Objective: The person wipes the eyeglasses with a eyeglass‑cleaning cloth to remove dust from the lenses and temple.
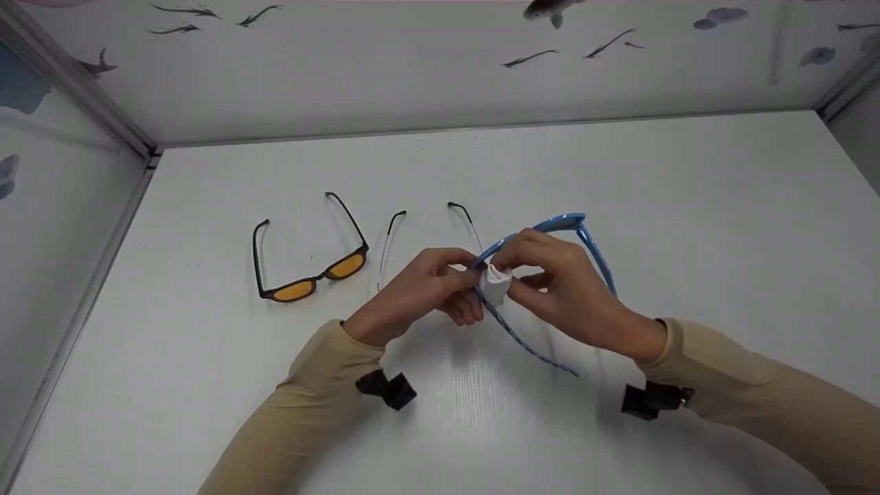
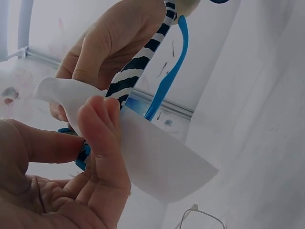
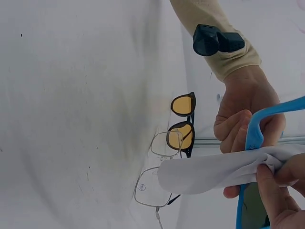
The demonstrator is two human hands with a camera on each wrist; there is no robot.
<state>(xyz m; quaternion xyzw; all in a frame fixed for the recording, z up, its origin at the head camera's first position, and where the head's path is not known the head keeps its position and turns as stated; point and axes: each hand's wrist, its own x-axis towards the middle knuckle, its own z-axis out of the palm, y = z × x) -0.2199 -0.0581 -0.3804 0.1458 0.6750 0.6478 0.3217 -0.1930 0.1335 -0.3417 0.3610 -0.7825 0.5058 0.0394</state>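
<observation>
A pair of blue sunglasses (image 1: 560,223) is held above the table between both hands. My left hand (image 1: 419,285) pinches the frame at one corner, near the hinge. A white cloth (image 1: 496,284) is folded over the frame beside those fingers. My right hand (image 1: 567,292) pinches the cloth against the sunglasses. One temple (image 2: 138,62) shows a black-and-white stripe pattern in the left wrist view, while the other temple (image 2: 167,86) is plain blue. In the right wrist view a dark lens (image 3: 254,207) shows below the cloth; fingers and cloth hide part of the front.
Black-framed glasses with orange lenses (image 1: 294,291) lie unfolded on the white table (image 1: 206,385) at the left. Thin wire-framed glasses (image 3: 147,188) lie beside them, partly behind my left hand in the head view. A patterned wall panel (image 1: 412,75) closes the table's far side.
</observation>
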